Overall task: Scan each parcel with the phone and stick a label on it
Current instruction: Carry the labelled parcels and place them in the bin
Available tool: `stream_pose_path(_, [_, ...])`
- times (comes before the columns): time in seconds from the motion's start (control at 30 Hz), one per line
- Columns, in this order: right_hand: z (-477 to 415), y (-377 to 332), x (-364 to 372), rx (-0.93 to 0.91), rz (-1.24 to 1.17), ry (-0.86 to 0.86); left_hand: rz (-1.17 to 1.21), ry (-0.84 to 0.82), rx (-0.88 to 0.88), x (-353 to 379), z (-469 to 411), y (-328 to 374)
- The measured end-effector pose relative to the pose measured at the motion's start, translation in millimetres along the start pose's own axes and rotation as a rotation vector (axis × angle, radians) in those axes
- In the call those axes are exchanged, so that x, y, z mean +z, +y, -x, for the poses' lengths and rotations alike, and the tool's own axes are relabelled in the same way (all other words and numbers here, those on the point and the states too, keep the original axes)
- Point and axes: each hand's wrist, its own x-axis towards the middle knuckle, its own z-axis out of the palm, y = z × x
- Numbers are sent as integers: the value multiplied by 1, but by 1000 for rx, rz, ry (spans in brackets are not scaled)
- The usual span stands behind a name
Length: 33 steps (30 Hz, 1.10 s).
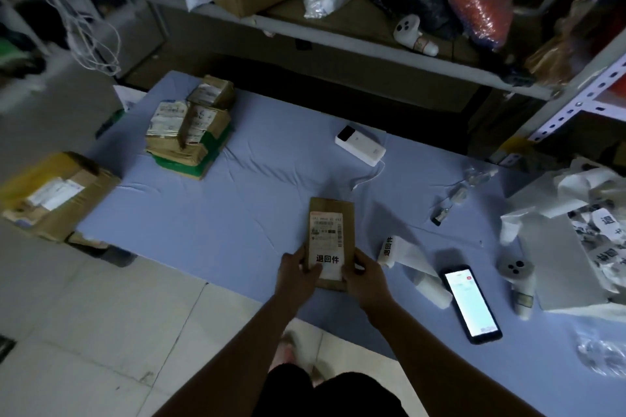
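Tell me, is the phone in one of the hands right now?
No, the phone lies screen-up on the blue table, while the left hand and right hand both hold the brown parcel.

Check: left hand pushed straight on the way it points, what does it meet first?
The left hand grips the parcel, so that comes first. Past it lies bare blue sheet, then probably the white power bank; depth is hard to judge.
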Motion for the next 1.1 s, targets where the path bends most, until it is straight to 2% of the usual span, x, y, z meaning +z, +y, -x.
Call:
stream_pose_path(0.17, [6,-28,41,-143,127,-146,75,206,-64,-56,41,1])
stream_pose_path(0.33, [33,-59,112,-307,173,-310,96,373,-7,-129,81,-17])
stream_pose_path(0.43, [56,-77,164,-409,203,-426,45,505,-46,-178,102,-40])
stream_pose_path(0.6, [88,-100,245,-406,198,-504,42,651,-20,-259,122,-74])
stream_pose_path(0.7, [108,-115,324,-460,208,-545,57,765,30,-328,138,-104])
stream_pose_path(0.93, [159,-141,523,-462,283,-593,111,811,0,-510,168,-191])
stream_pose_path(1.1, [171,-149,630,-384,345,-616,83,716,-100,-610,169,-241])
